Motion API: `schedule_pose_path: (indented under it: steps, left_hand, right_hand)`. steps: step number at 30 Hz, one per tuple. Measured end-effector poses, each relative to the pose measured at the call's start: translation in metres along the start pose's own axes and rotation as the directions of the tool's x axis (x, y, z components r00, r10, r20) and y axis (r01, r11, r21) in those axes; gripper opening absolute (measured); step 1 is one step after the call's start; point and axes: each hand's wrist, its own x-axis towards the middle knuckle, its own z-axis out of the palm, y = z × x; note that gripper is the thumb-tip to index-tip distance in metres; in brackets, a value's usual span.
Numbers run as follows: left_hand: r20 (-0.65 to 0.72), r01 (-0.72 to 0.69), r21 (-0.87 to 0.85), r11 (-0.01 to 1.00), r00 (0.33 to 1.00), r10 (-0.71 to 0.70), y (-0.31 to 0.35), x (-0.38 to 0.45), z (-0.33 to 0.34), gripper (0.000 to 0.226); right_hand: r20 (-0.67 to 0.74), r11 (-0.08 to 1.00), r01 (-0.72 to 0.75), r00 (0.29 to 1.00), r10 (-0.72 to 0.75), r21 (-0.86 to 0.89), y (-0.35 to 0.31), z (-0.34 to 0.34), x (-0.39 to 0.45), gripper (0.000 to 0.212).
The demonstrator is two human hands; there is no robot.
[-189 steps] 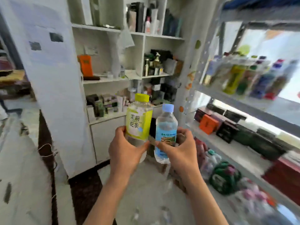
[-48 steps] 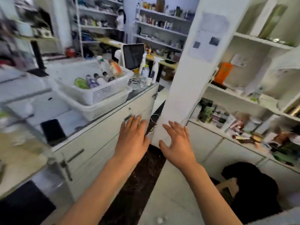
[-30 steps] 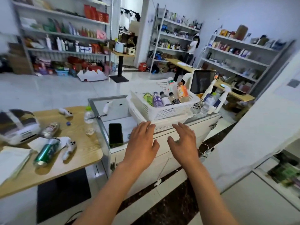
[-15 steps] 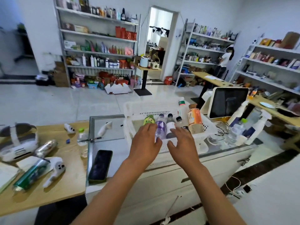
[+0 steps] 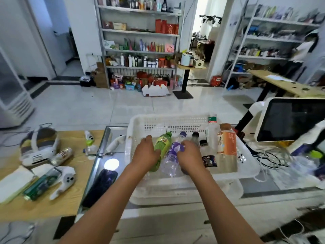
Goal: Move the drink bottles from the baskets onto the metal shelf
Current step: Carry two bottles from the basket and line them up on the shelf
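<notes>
A white plastic basket [image 5: 168,121] sits on the glass counter, stacked in a second basket [image 5: 233,187]. Several drink bottles lie or stand inside it. My left hand [image 5: 146,153] curls around a green bottle [image 5: 162,144] lying at the basket's left. My right hand [image 5: 190,155] curls over a clear bottle with a purple label [image 5: 173,155] lying beside the green one. A dark-capped bottle [image 5: 208,156], an orange-labelled bottle [image 5: 226,141] and a clear green-labelled bottle [image 5: 212,127] stand to the right.
A black phone [image 5: 100,187] lies on the glass counter [image 5: 281,184] left of the baskets. A wooden table [image 5: 52,205] at left holds a headset, controllers and cans. A tablet screen [image 5: 290,118] and cables stand at right. Shelves line the far wall.
I turned from the shelf to the counter, both hands now without bottles. In the last half second both hands dropped into the basket and closed around the green and purple-labelled bottles.
</notes>
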Motion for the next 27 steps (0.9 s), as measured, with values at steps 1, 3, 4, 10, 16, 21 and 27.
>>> schedule_pose_path:
  steps: [1, 3, 4, 10, 16, 21, 27]
  left_hand:
    - [0.043, 0.05, 0.012, 0.999, 0.998, -0.05, 0.0, 0.007, 0.0, 0.05]
    - [0.146, 0.13, 0.054, 0.99, 0.98, -0.137, 0.0, 0.018, 0.0, 0.044]
    - [0.213, 0.152, 0.094, 0.984, 0.962, -0.169, -0.001, 0.022, 0.002, 0.041]
    - [0.447, 0.149, 0.184, 0.972, 0.868, -0.217, 0.002, 0.042, 0.003, 0.038]
    - [0.444, 0.111, 0.283, 0.953, 0.865, -0.233, 0.011, 0.055, 0.006, 0.057]
    - [0.571, 0.148, 0.25, 0.957, 0.776, -0.27, 0.012, 0.064, 0.006, 0.04]
    - [0.533, 0.262, 0.145, 0.954, 0.792, -0.298, 0.002, 0.068, 0.01, 0.05]
  right_hand:
    - [0.026, 1.0, -0.03, 0.999, 0.03, -0.007, 0.0, 0.001, 0.007, 0.013]
    - [0.071, 0.996, -0.073, 0.995, 0.076, -0.051, 0.0, 0.004, 0.019, 0.018]
    - [0.084, 0.993, -0.088, 0.992, 0.094, -0.077, -0.001, 0.005, 0.024, 0.024]
    - [0.149, 0.982, -0.154, 0.974, 0.169, -0.109, -0.009, 0.017, 0.039, 0.015]
    - [0.242, 0.929, -0.072, 0.956, 0.168, -0.364, -0.014, 0.029, 0.062, 0.017]
    - [0.279, 0.861, 0.031, 0.951, 0.13, -0.507, -0.016, 0.038, 0.064, 0.023]
    - [0.418, 0.951, -0.074, 0.886, 0.2, -0.299, -0.02, 0.025, 0.06, 0.028]
